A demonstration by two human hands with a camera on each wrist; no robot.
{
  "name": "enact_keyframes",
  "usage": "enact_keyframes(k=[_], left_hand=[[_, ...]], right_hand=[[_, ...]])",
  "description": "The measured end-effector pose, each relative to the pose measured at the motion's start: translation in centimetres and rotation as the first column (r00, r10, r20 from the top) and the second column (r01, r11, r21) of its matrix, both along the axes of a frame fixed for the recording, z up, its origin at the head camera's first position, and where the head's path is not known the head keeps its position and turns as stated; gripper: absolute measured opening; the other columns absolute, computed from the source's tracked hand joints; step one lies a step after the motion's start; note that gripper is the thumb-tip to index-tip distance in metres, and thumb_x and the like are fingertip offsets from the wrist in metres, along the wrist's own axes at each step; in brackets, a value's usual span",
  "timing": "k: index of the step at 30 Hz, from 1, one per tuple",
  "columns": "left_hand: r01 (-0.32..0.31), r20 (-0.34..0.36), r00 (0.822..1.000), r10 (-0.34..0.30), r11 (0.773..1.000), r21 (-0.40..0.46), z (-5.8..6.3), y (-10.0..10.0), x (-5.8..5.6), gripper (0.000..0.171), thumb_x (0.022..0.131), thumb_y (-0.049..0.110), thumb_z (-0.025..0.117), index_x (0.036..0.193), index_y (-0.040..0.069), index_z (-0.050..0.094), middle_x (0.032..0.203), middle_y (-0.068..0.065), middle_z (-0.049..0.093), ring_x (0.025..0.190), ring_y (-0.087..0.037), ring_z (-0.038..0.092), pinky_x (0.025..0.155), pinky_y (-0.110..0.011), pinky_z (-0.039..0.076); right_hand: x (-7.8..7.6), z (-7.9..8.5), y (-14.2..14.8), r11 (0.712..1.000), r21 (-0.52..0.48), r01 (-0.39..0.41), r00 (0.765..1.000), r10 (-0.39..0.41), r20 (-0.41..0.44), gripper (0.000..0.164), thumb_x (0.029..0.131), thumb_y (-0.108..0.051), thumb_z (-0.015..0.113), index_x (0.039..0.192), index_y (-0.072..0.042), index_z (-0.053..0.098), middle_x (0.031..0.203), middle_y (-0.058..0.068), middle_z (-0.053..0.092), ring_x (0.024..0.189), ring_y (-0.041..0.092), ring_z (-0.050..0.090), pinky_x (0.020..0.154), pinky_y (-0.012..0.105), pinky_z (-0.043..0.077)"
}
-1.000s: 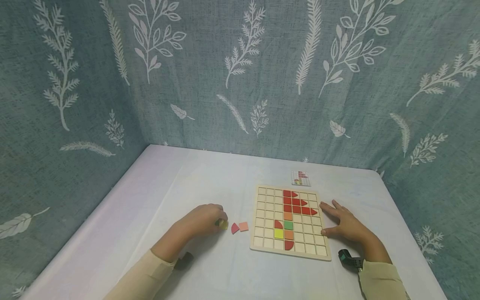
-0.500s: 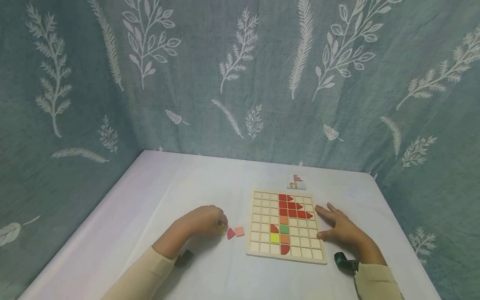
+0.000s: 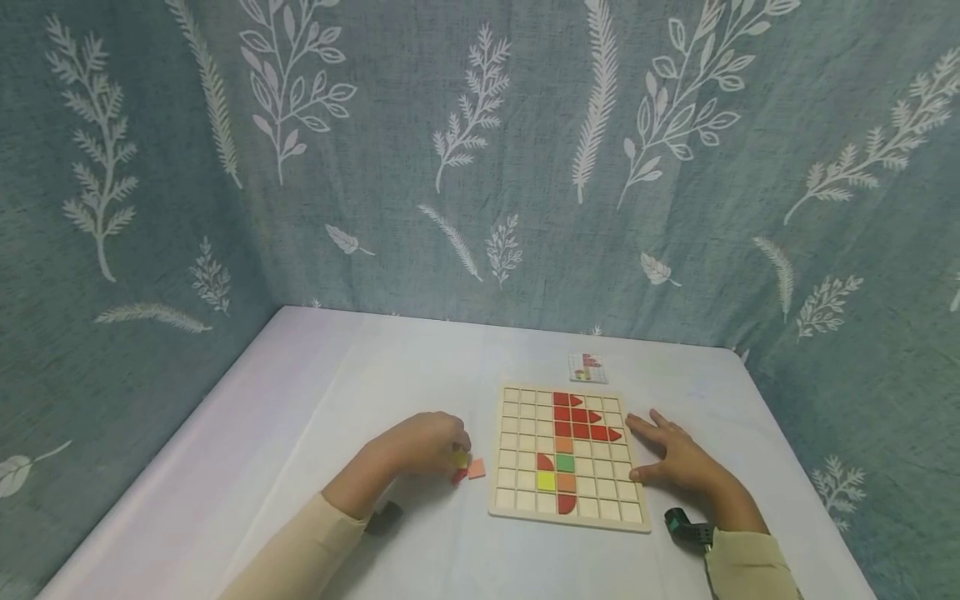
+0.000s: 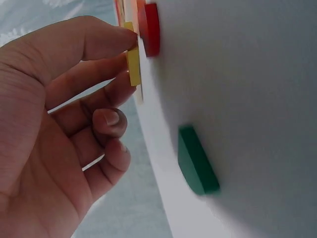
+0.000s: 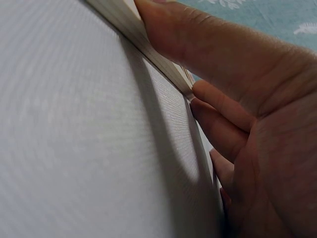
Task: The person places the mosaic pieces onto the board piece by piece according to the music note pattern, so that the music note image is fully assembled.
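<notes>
My left hand [image 3: 426, 443] pinches a yellow tile [image 4: 133, 62] between thumb and fingers, left of the wooden grid board [image 3: 517, 457]. Right by its fingertips lies a red tile [image 4: 151, 29], with a salmon square tile [image 3: 477, 468] beside it. A green tile [image 4: 195, 161] with a rounded corner rests on the table under the palm, hidden in the head view. My right hand [image 3: 681, 460] is spread at the board's right edge, thumb and fingertips against the wooden rim [image 5: 148, 42]. On the board, red tiles [image 3: 581, 430], an orange tile [image 3: 564, 444] and a green square [image 3: 565, 463] fill some cells.
A small printed card [image 3: 587, 368] with a coloured grid pattern lies behind the board. The white-covered table [image 3: 405, 358] meets patterned blue-green cloth [image 3: 390, 167] at the back and sides. A dark wrist camera [image 3: 686, 527] sits at the right sleeve.
My left hand has moved slightly right toward the red and salmon tiles, carrying the yellow tile. The right hand keeps its place at the board's edge. The head view has shifted a little.
</notes>
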State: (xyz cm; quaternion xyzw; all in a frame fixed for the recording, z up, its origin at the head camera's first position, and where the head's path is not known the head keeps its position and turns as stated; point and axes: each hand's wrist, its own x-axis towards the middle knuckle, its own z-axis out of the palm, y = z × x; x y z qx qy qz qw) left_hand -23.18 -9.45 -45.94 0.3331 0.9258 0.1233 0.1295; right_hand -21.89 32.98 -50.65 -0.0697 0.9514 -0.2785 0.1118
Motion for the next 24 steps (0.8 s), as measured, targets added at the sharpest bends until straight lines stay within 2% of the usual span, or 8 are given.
enact_keyframes(k=[3, 7, 13, 16, 19, 24], left_hand=[[0.031, -0.013, 0.999, -0.032, 0.999, -0.004, -0.2, 0.9, 0.1, 0.011, 0.073, 0.015, 0.080, 0.082, 0.017, 0.075, 0.072, 0.013, 0.053, 0.064, -0.007, 0.046, 0.059, -0.025, 0.043], [0.066, -0.017, 0.998, -0.066, 0.998, -0.014, -0.5, 2.2, 0.3, 0.015, 0.076, 0.018, 0.080, 0.091, 0.019, 0.076, 0.072, 0.015, 0.053, 0.064, -0.006, 0.047, 0.061, -0.024, 0.044], [0.150, -0.072, 0.986, -0.150, 0.989, -0.009, -0.6, 3.3, 0.5, 0.014, 0.077, 0.009, 0.072, 0.084, 0.021, 0.073, 0.069, 0.013, 0.052, 0.062, -0.007, 0.045, 0.056, -0.024, 0.040], [0.142, -0.067, 0.988, -0.142, 0.990, -0.010, -0.2, 3.4, 0.6, 0.016, 0.080, 0.008, 0.070, 0.090, 0.020, 0.075, 0.072, 0.014, 0.055, 0.062, -0.007, 0.048, 0.057, -0.023, 0.042], [0.089, -0.025, 0.996, -0.089, 0.996, -0.022, 0.2, 3.4, 0.7, 0.014, 0.083, 0.010, 0.072, 0.093, 0.019, 0.075, 0.073, 0.013, 0.056, 0.061, -0.007, 0.051, 0.057, -0.024, 0.044], [0.026, 0.012, 1.000, -0.026, 0.999, -0.028, 0.6, 3.2, 0.7, 0.007, 0.083, 0.012, 0.072, 0.083, 0.019, 0.070, 0.073, 0.009, 0.053, 0.060, -0.008, 0.052, 0.053, -0.024, 0.045]], right_hand=[[0.0, 0.0, -0.2, 1.000, 0.006, -0.007, 1.000, 0.007, -0.002, 0.107, 0.060, -0.054, 0.085, 0.149, -0.016, 0.040, 0.155, 0.029, 0.013, 0.137, 0.056, 0.009, 0.100, 0.075, 0.014], [0.0, -0.1, -0.2, 1.000, 0.001, -0.014, 1.000, 0.014, -0.008, 0.106, 0.060, -0.053, 0.085, 0.149, -0.016, 0.041, 0.155, 0.029, 0.013, 0.138, 0.056, 0.010, 0.100, 0.074, 0.014], [0.0, -0.2, -0.2, 1.000, -0.003, -0.020, 1.000, 0.020, -0.009, 0.107, 0.060, -0.053, 0.085, 0.149, -0.016, 0.041, 0.155, 0.029, 0.014, 0.137, 0.056, 0.010, 0.100, 0.075, 0.015], [-0.1, -0.2, -0.2, 1.000, -0.009, -0.024, 1.000, 0.024, -0.011, 0.106, 0.060, -0.054, 0.085, 0.149, -0.015, 0.041, 0.155, 0.030, 0.014, 0.137, 0.057, 0.010, 0.099, 0.075, 0.015], [-0.1, -0.1, -0.2, 1.000, -0.011, -0.021, 1.000, 0.021, -0.006, 0.107, 0.061, -0.055, 0.085, 0.149, -0.016, 0.040, 0.155, 0.030, 0.013, 0.137, 0.056, 0.009, 0.099, 0.075, 0.015], [0.0, 0.3, -0.1, 1.000, 0.000, -0.006, 1.000, 0.006, 0.006, 0.108, 0.060, -0.055, 0.085, 0.150, -0.016, 0.039, 0.155, 0.030, 0.012, 0.137, 0.057, 0.008, 0.099, 0.076, 0.013]])
